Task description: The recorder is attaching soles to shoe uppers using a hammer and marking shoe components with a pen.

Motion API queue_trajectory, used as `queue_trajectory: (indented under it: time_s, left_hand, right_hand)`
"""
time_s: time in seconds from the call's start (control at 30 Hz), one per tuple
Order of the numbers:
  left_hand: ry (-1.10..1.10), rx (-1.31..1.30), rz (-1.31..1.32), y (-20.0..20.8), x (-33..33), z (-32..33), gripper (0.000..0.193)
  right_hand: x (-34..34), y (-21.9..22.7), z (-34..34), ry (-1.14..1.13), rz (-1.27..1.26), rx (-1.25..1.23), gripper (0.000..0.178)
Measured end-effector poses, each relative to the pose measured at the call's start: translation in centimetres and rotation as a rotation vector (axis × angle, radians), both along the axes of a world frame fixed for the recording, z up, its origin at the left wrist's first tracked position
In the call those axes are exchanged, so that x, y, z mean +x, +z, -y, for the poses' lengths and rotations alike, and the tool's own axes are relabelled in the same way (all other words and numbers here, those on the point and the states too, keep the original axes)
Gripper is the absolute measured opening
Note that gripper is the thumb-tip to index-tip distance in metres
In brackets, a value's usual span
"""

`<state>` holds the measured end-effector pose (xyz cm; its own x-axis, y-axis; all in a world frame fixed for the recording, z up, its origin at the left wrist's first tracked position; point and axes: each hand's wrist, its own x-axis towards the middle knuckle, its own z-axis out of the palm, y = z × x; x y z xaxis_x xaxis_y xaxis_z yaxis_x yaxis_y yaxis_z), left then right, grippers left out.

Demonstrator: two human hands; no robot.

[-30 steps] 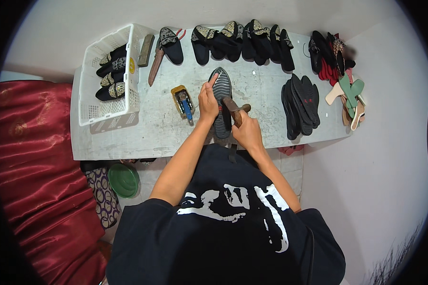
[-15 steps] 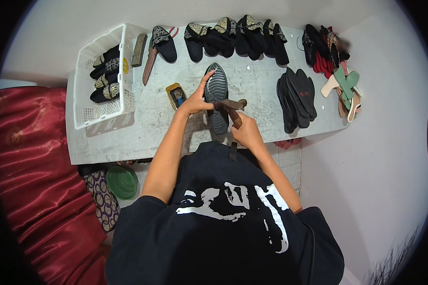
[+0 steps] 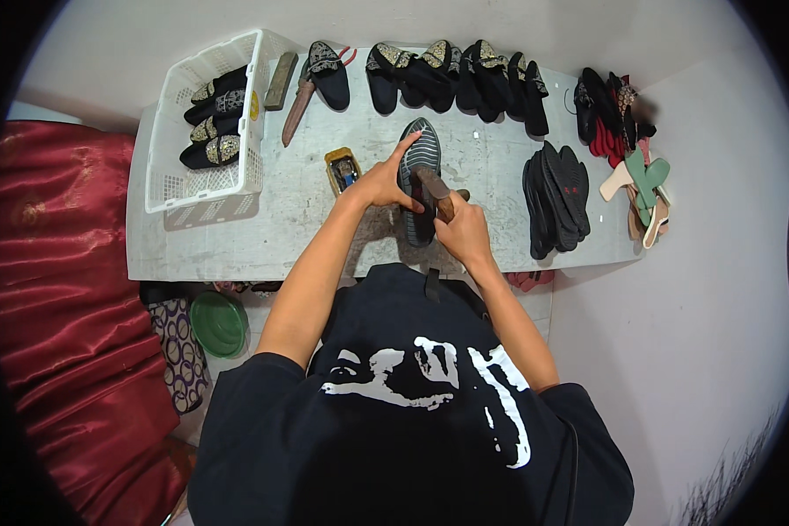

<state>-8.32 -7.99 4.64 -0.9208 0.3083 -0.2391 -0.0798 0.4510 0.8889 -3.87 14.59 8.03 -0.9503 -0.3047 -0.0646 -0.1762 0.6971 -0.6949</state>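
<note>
A dark shoe (image 3: 422,151) with a ridged grey-black sole stands sole up near the middle of the table, its upper hidden beneath. My left hand (image 3: 382,184) grips it from the left side, with a finger along the far part of the sole and the thumb across its middle. In my right hand (image 3: 466,233) is a hammer (image 3: 437,188), held by its wooden handle. The hammer's head lies over the middle of the sole; whether it touches cannot be made out. Left of my left hand sits a small yellow container (image 3: 332,172) with dark and blue contents.
A white plastic basket (image 3: 158,195) of decorated black shoes stands on the table (image 3: 302,241) at left. Beside it are a whetstone-like block (image 3: 280,81) and a brown-sheathed tool (image 3: 298,114). Shoes (image 3: 491,81) line the back; black soles (image 3: 557,202) and green-beige pieces (image 3: 645,180) lie right.
My view has shifted, so the table's things appear farther right. The hammer has moved farther along the sole and its head has turned. My left thumb now sits nearer than the hammer's head.
</note>
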Motion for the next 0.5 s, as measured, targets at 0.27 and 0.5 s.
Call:
queue_trajectory:
  time_s: [0.27, 0.5]
  left_hand:
    - [-0.004, 0.109, 0.079, -0.4, -0.1, 0.0, 0.15]
    - [-0.006, 0.122, -0.01, -0.9, -0.1, 0.0, 0.153]
  right_hand:
    - [-2.5, 0.0, 1.5, -0.005, -0.016, 0.002, 0.025]
    - [-5.3, 1.2, 1.4, -0.019, -0.03, 0.06, 0.027]
